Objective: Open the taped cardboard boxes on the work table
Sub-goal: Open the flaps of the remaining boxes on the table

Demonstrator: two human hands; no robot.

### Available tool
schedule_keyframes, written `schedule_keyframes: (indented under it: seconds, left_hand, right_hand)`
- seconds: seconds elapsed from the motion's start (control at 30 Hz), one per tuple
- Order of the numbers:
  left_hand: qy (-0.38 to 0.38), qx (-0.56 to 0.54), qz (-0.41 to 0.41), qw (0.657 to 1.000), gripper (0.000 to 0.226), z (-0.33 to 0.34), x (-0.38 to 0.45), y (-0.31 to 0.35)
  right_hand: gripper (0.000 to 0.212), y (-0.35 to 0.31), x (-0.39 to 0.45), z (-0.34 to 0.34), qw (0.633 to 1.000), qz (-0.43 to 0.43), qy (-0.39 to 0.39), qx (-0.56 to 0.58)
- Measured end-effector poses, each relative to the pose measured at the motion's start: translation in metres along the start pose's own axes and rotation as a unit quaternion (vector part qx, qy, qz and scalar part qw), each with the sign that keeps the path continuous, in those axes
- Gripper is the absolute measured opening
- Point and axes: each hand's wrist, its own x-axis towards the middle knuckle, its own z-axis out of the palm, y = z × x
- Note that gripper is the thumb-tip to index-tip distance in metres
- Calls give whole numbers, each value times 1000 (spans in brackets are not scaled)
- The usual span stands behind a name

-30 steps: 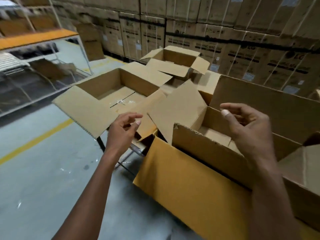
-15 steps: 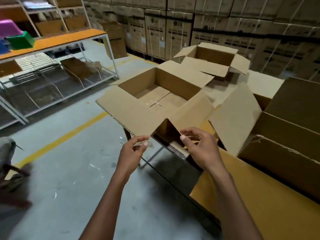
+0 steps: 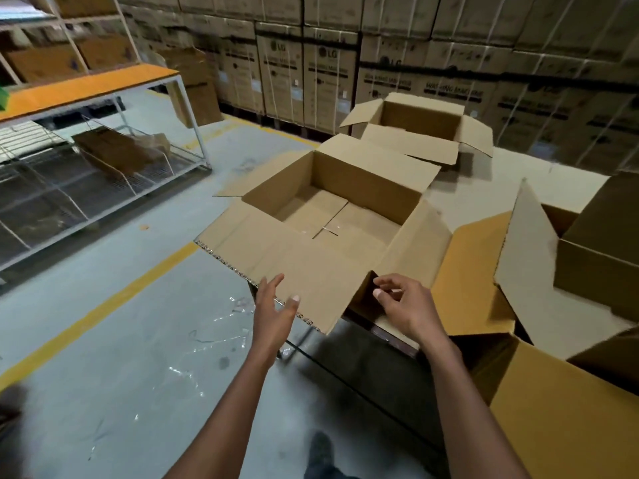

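Middle box on the bench is judged already opened; left hand is spread wide at its near flap, right hand is loosely curled and empty, so a still-taped box is to be sought next.

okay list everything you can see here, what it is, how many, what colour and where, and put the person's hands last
open brown cardboard boxes: at least four, tan, on the work table and at right
white work table: one, under the boxes
stacked printed cartons: many, brown, along the back wall
white metal rack with orange shelf: one, left
clear tape scraps: several, on the grey floor
yellow floor line: one, left
hands: left hand open at the nearest box's front flap; right hand loosely curled, apparently empty
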Motion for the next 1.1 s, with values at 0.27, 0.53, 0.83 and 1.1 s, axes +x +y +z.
schedule_keyframes:
  seconds: [0.27, 0.53, 0.83, 1.1]
  left_hand:
    - [113, -112, -40, 986, 37, 0, 66, -20]
    - [160, -80, -26, 983, 49, -37, 120, -16]
    - [138, 134, 123, 974, 33, -122, 283, 4]
    - [-115, 242, 166, 949, 34, -146, 437, 16]
  right_hand:
    - [34, -3, 81, 51, 999, 27, 12, -41]
    - [49, -7, 114, 80, 988, 111, 85, -73]
    - [59, -3, 126, 101, 968, 174, 161, -80]
    - [69, -14, 130, 117, 965, 184, 185, -15]
